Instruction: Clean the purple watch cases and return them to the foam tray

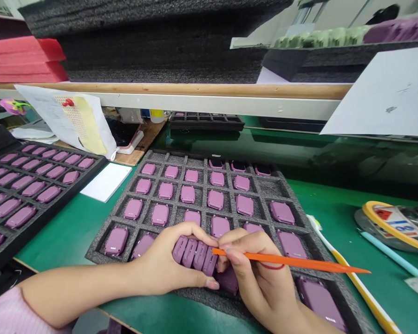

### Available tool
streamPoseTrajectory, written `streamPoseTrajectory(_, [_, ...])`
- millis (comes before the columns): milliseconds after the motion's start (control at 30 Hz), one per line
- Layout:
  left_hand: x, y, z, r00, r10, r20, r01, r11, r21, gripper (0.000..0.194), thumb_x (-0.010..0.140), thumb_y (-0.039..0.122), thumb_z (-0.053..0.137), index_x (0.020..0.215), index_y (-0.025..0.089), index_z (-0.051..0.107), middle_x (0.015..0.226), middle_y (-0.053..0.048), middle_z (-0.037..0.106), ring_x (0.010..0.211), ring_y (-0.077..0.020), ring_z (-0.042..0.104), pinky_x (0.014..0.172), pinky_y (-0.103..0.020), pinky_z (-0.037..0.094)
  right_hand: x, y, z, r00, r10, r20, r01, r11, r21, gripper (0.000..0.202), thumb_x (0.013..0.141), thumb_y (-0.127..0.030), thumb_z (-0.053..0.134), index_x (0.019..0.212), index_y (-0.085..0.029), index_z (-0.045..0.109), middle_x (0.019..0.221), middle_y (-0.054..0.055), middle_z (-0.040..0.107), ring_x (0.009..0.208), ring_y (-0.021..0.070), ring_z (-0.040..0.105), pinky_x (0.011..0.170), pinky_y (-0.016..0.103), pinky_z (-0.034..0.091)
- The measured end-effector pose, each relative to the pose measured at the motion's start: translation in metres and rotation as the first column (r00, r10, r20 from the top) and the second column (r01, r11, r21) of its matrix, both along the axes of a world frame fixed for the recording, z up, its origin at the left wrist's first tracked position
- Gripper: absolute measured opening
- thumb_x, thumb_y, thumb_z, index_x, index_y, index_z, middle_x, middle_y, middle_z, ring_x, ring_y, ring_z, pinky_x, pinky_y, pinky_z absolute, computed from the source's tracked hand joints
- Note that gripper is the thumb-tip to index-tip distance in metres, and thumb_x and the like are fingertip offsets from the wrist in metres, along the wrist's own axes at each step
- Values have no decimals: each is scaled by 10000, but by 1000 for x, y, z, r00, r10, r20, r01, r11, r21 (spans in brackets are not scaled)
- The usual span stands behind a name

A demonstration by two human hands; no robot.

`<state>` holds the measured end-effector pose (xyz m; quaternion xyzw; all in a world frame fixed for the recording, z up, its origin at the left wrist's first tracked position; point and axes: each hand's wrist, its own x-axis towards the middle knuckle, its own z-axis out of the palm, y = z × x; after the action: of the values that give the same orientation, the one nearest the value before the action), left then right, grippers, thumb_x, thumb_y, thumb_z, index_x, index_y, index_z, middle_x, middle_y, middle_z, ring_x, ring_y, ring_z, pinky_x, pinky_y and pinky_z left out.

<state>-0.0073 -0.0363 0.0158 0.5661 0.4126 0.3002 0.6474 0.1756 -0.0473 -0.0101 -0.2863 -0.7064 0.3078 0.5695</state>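
Several purple watch-like cases (194, 254) stand side by side in a row, and my left hand (170, 262) is wrapped round them. Pinched in my right hand (256, 264) is a thin orange stick (299, 263); its flat end touches the rightmost case of the row, and its pointed end sticks out to the right. Both hands are over a dark foam tray (101, 241) with square compartments. Most compartments in view hold a purple case, such as one (116, 240) at the front left. My hands hide part of the tray's front rows.
A second foam tray (69, 197) of purple cases lies left, beside a white paper pad (106, 182). At right are a yellow-white toothbrush (362, 287), a light blue stick (392, 255) and a roll of orange tape (372, 208). A shelf edge (202, 99) crosses above.
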Motion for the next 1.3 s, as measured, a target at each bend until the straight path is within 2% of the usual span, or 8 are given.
streamPoseTrajectory(200, [0,-1,-1,1000,-1,-9,1,1000,20,449,574,190,919,919,200,632,951,-21,728,929,-215,671,860,-353,507,1,-1,-1,1000,11,-4,-11,1000,-6,148,996,-115,464,964,-251,512,711,-25,600,638,114,618,598,225,547])
streamPoseTrajectory(467, [0,0,0,1000,4,11,-4,1000,9,439,579,149,910,902,203,618,951,0,727,938,-194,680,873,-337,514,2,0,-3,1000,21,19,-20,1000,-15,130,1017,-142,443,977,-254,496,721,-29,583,641,109,616,591,220,538])
streamPoseTrajectory(700, [1,-1,1,1000,-9,4,9,1000,21,404,608,186,902,884,210,607,881,11,735,852,-186,684,821,-329,514,1,-2,-3,998,29,48,-29,1000,-4,121,999,-143,484,942,-247,508,731,-24,576,667,118,618,593,228,523])
streamPoseTrajectory(867, [0,-1,-2,997,12,-81,-5,997,77,426,587,230,910,926,205,653,968,-33,734,950,-244,673,876,-375,488,2,-1,-1,998,47,-48,-53,990,-128,167,1052,-191,390,927,-251,483,722,-28,577,648,110,599,593,231,510])
streamPoseTrajectory(967, [-1,-1,-3,996,1,-84,6,996,85,405,597,237,901,920,200,660,968,-44,739,950,-257,677,899,-395,481,3,0,1,996,86,-26,-89,983,-159,172,1060,-209,381,926,-252,482,727,-32,564,611,98,569,569,224,492])
streamPoseTrajectory(1200, [0,-3,-3,996,-8,-86,17,994,104,369,613,217,891,883,199,641,882,1,727,822,-181,650,792,-304,490,4,-4,3,994,91,53,-83,987,-134,166,1048,-202,401,916,-249,490,747,-24,519,645,112,564,542,229,474])
streamPoseTrajectory(1300, [0,-3,-2,997,-9,-83,17,995,96,376,616,229,894,891,201,639,882,1,732,817,-181,654,781,-299,496,5,-3,3,994,99,55,-91,987,-132,166,1046,-193,404,910,-246,482,736,-25,514,636,111,561,548,235,481])
